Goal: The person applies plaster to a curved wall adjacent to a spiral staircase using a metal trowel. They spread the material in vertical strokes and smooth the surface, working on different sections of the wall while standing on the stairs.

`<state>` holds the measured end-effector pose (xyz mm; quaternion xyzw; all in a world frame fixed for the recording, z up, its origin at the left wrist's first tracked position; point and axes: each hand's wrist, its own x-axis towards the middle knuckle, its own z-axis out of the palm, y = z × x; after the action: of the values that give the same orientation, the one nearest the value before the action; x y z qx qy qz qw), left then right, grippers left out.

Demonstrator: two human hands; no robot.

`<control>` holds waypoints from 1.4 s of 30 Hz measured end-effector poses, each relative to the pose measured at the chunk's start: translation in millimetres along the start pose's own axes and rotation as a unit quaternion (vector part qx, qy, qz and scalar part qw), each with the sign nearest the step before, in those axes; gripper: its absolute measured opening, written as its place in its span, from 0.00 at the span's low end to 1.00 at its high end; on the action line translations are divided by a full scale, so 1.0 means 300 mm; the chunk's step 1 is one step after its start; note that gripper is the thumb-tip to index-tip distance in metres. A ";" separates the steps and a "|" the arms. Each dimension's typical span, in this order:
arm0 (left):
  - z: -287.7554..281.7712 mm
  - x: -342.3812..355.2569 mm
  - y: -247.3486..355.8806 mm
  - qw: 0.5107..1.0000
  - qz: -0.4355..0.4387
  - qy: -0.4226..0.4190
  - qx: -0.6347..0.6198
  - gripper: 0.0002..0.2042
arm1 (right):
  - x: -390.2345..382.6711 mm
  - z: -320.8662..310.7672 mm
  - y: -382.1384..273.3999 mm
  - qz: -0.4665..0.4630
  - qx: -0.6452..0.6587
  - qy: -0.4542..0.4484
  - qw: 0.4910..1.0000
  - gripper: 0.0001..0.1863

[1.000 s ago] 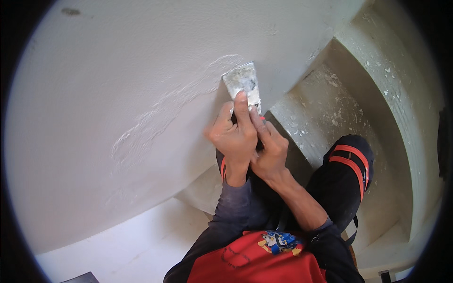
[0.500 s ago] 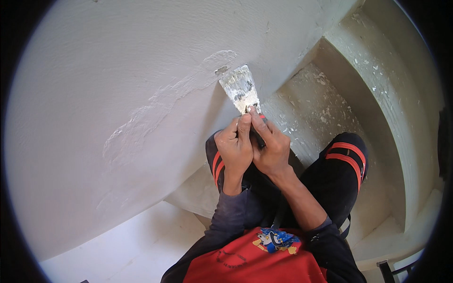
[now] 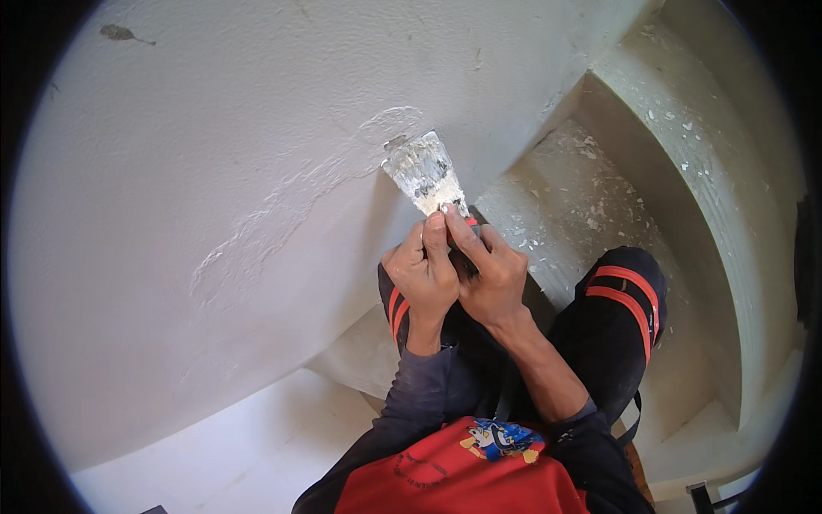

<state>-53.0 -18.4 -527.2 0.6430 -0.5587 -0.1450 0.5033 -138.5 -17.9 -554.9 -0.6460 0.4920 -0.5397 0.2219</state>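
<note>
In front of me, a putty knife [image 3: 425,171] points up and slightly left, its wide metal blade smeared with white and dark residue. Its red-and-black handle lies in my right hand [image 3: 498,278], whose thumb reaches up to the blade's base. My left hand [image 3: 425,278] is closed beside it, thumb tip against the right thumb. A tiny whitish bit shows where the tips meet; what the left fingers hold is hidden. Just past the blade's upper left corner is a small grey chipped spot [image 3: 395,143] in the pale wall [image 3: 171,257]. Raised, flaky ridges [image 3: 291,201] run from there down leftward.
Curved steps [image 3: 565,184] strewn with pale flakes climb on the right, with a riser [image 3: 676,188] beyond my bent knee [image 3: 629,287]. A white floor [image 3: 257,437] lies at lower left. The wall bears a dark mark [image 3: 124,34] at upper left.
The blade and both hands sit slightly lower and farther left in the picture. My view has shifted a little, bringing the wall's dark mark into sight. The grip looks the same.
</note>
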 end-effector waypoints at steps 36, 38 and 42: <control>-0.060 -0.053 0.127 0.998 -0.058 -0.011 -0.012 0.13 | -0.043 -0.092 -0.114 0.045 0.098 -0.040 0.993 0.34; -0.034 -0.076 0.066 0.997 -0.045 0.029 -0.061 0.13 | -0.067 -0.076 -0.094 0.035 0.053 -0.048 0.997 0.35; -0.055 -0.059 0.081 0.992 -0.115 -0.023 -0.053 0.16 | -0.052 -0.055 -0.071 0.020 0.002 -0.045 0.999 0.36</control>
<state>-60.5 7.9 -506.6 0.6721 -0.4840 -0.2460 0.5035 -144.2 8.6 -539.6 -0.6595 0.4934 -0.5064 0.2555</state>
